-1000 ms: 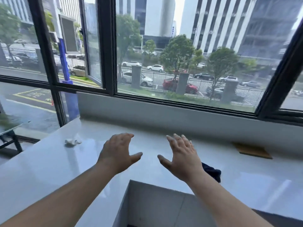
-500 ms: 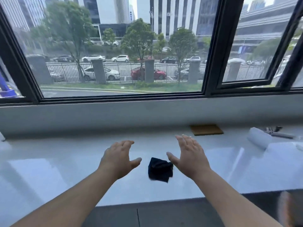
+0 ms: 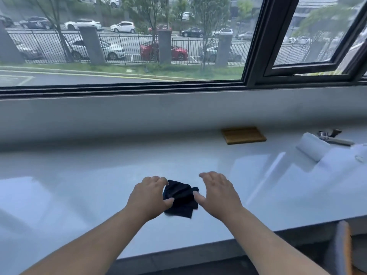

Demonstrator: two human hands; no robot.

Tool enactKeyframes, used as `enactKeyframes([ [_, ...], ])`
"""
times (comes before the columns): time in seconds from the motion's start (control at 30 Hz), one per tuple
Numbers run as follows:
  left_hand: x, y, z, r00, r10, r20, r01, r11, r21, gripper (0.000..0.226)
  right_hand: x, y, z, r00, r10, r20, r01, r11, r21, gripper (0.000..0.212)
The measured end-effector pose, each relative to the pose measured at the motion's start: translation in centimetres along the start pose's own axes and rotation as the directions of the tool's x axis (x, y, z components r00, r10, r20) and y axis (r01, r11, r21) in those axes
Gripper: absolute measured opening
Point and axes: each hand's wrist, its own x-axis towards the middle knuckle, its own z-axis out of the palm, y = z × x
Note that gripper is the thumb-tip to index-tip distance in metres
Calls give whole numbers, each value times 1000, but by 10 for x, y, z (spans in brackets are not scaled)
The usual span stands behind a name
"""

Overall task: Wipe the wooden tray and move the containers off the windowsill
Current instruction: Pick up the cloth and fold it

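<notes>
A small wooden tray (image 3: 243, 135) lies flat at the back of the white windowsill (image 3: 79, 185), against the wall, right of centre. A crumpled dark cloth (image 3: 181, 197) sits on the sill near its front edge. My left hand (image 3: 148, 197) arches over the cloth's left edge, with fingertips and thumb touching it. My right hand (image 3: 217, 193) hovers just right of the cloth, fingers spread and thumb tip at its right edge. Neither hand has lifted the cloth.
A white roll (image 3: 311, 149) and a metal tool (image 3: 333, 137) lie on the sill at the far right, next to a blurred white shape (image 3: 355, 155). A grey and orange object (image 3: 341, 249) stands below the sill at bottom right. Dark window frames run behind.
The view swung right along the sill and came closer. Both hands dropped forward onto the dark cloth, the left now touching its edge; the tray and white roll came into view.
</notes>
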Motion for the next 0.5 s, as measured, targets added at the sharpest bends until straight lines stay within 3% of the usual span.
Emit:
enactKeyframes([
  [0.27,97,-43,80,981,26,194,-15,998,-56,49,66,-11,80,973,99,207,-78,991,-108,58],
  [0.5,148,-48,131,936,28,351,-40,999,26,32,80,-7,128,923,160,349,-115,982,-147,52],
])
